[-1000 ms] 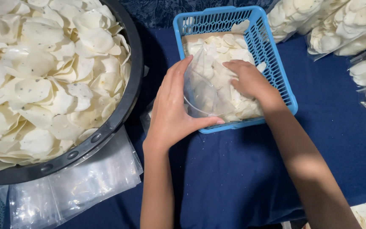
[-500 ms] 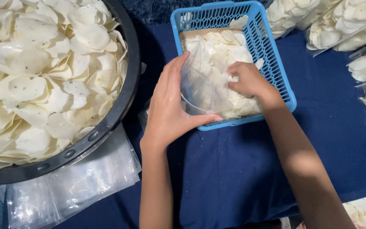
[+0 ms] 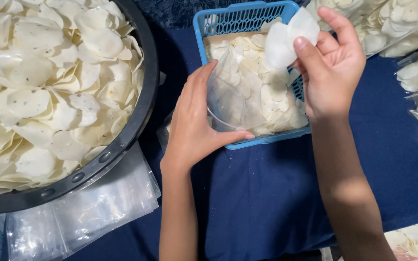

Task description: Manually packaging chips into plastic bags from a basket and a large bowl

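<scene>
While the clear bag [image 3: 231,104] is held open over the blue basket [image 3: 218,21] by the left hand [image 3: 194,125], white chips [image 3: 289,36] are pinched in the right hand [image 3: 332,67], just above and right of the bag's mouth.

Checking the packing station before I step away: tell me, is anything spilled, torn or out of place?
Nothing stands out. The white chips sit inside the black basin and the blue basket. The left hand holds a clear bag open at the basket; the right hand lifts a few chips. None lie on the blue cloth.
</scene>
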